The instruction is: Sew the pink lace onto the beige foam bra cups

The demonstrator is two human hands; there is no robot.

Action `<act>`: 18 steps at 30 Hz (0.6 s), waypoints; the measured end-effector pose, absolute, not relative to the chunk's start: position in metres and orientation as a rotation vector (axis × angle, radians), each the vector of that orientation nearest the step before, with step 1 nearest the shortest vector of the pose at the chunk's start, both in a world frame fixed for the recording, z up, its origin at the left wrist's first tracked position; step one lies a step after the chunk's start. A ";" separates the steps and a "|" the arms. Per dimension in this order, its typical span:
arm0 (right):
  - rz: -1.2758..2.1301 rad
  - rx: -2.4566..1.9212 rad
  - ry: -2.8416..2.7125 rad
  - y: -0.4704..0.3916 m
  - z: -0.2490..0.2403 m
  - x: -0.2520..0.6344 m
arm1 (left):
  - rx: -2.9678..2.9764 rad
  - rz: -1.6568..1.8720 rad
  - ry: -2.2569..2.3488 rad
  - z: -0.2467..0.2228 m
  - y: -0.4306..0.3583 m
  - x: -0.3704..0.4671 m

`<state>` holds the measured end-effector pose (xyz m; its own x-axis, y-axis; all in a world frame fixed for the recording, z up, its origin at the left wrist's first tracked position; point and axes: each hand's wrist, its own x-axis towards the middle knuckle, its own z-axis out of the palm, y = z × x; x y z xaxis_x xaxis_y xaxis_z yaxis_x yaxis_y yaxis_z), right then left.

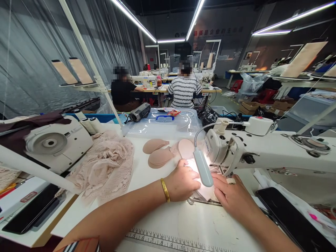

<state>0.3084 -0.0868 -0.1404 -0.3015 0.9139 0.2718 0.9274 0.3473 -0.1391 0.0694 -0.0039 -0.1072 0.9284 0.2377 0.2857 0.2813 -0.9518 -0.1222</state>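
Pale fabric (206, 191) lies under the needle area of a white sewing machine (252, 147), lit by a grey gooseneck lamp (203, 168) that hides part of it. My left hand (183, 180), with a gold bangle at the wrist, has its fingers curled on the left side of this fabric. On the right side, beside the presser foot, my right hand (232, 192) lies with fingers stretched out over the fabric's edge. Beige cup pieces (160, 156) rest on the table behind my left hand.
Crumpled lace (110, 157) lies at left, near another machine (59, 141). Behind stands a clear plastic bin lid (178, 126). A black phone (294, 217) is at right, and a printed ruler (168, 241) runs along the front. Two people sit farther off.
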 end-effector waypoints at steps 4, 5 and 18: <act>-0.089 -1.593 -2.328 -0.086 -0.140 0.312 | -2.932 -0.430 -0.399 -0.108 -0.004 0.070; -0.106 -1.573 -2.325 -0.085 -0.140 0.313 | -2.940 -0.440 -0.398 -0.109 -0.005 0.070; -0.251 -1.473 -2.074 -0.086 -0.139 0.317 | -2.960 -0.424 -0.442 -0.110 -0.006 0.073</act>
<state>0.3171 -0.0855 -0.1387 -0.2249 0.8027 0.5523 0.9114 0.3737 -0.1720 0.0728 -0.0058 -0.1098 0.9182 0.2687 0.2910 0.3020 -0.9503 -0.0754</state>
